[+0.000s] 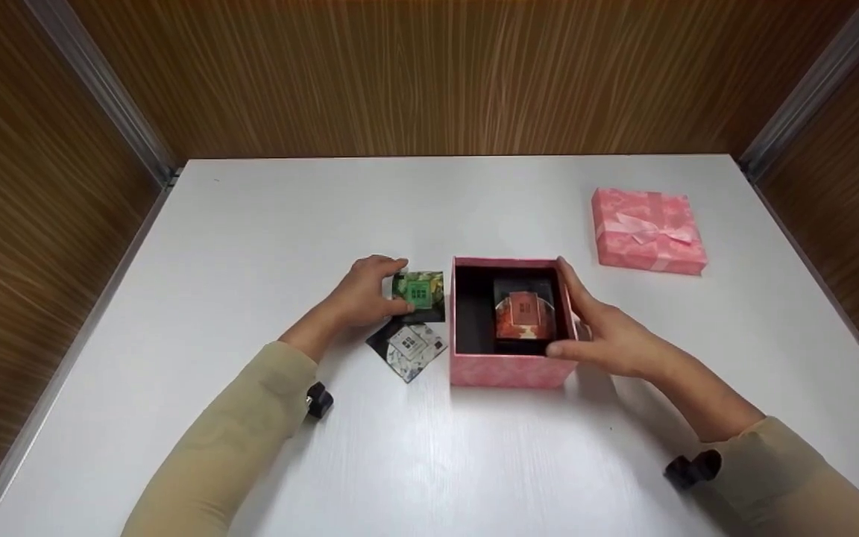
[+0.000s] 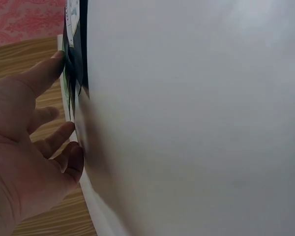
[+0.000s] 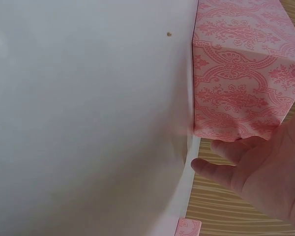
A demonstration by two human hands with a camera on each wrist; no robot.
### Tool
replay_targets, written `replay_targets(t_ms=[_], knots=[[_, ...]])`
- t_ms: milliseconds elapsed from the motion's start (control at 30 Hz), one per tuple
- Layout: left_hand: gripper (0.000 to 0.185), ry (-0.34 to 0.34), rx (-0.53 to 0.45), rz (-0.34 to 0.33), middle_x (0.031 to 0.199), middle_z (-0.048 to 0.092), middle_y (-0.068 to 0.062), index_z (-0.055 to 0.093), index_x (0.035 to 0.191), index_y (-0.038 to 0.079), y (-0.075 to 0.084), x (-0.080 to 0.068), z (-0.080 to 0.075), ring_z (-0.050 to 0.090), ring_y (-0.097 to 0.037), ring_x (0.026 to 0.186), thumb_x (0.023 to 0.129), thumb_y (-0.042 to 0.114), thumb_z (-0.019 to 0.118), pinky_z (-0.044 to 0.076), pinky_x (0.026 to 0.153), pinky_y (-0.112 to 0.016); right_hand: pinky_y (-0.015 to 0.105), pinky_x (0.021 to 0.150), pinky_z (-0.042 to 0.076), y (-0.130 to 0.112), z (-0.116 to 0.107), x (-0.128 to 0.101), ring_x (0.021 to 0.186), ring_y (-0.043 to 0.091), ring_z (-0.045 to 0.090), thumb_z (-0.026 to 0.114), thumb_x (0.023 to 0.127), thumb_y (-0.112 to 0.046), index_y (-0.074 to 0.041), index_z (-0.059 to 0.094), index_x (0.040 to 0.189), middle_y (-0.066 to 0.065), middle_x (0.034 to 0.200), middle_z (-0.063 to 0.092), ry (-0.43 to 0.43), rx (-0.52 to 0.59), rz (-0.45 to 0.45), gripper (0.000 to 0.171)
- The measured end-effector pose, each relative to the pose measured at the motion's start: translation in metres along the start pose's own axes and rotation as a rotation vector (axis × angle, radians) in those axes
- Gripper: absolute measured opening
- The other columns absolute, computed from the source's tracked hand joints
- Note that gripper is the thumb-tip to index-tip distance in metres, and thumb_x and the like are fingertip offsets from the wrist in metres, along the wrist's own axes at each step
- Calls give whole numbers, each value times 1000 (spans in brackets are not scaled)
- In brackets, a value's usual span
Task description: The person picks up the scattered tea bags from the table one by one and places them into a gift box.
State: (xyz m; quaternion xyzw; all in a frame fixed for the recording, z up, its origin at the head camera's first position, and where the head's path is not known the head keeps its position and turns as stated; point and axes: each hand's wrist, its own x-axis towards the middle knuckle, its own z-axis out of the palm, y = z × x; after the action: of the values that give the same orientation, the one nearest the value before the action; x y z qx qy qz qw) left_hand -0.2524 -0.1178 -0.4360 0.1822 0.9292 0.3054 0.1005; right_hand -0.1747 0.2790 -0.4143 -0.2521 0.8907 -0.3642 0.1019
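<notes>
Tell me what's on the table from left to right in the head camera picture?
Left hand → green packet → open pink box with a red packet inside → right hand → pink lid with a bow.

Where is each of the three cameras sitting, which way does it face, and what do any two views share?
Head: above, facing forward and down at the white table; both forearms, left hand on a green packet, right hand at the open pink box.
Left wrist: at the left hand, looking along the tabletop; fingers touch packet edges.
Right wrist: beside the right hand, facing the box's patterned wall.
Shared: head and right wrist both show the pink box.
</notes>
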Motion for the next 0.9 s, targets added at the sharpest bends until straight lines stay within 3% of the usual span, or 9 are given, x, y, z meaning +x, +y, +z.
replay_targets(t_ms=[233, 600, 900], knots=[[80, 4, 53, 0, 158, 47, -23, 48, 159, 4, 1, 3, 1, 38, -41, 149, 92, 28, 84, 30, 124, -49, 68, 114, 36, 0, -2, 1, 145, 47, 45, 83, 92, -39, -22, -6, 172, 20, 170, 29, -8, 13, 4, 121], [81, -11, 29, -34, 158, 46, -21, 46, 161, 7, 2, 5, 2, 39, -38, 149, 93, 28, 85, 31, 123, -48, 65, 115, 36, 3, -3, 1, 144, 45, 46, 83, 93, -36, -19, -5, 172, 18, 170, 30, 1, 3, -3, 119], [87, -11, -39, -48, 140, 50, -25, 45, 162, 10, 0, 4, 0, 51, -34, 125, 88, 23, 89, 40, 116, -45, 67, 115, 36, 2, 0, 1, 144, 46, 46, 83, 92, -38, -20, -5, 172, 21, 170, 30, 0, 7, -8, 120]])
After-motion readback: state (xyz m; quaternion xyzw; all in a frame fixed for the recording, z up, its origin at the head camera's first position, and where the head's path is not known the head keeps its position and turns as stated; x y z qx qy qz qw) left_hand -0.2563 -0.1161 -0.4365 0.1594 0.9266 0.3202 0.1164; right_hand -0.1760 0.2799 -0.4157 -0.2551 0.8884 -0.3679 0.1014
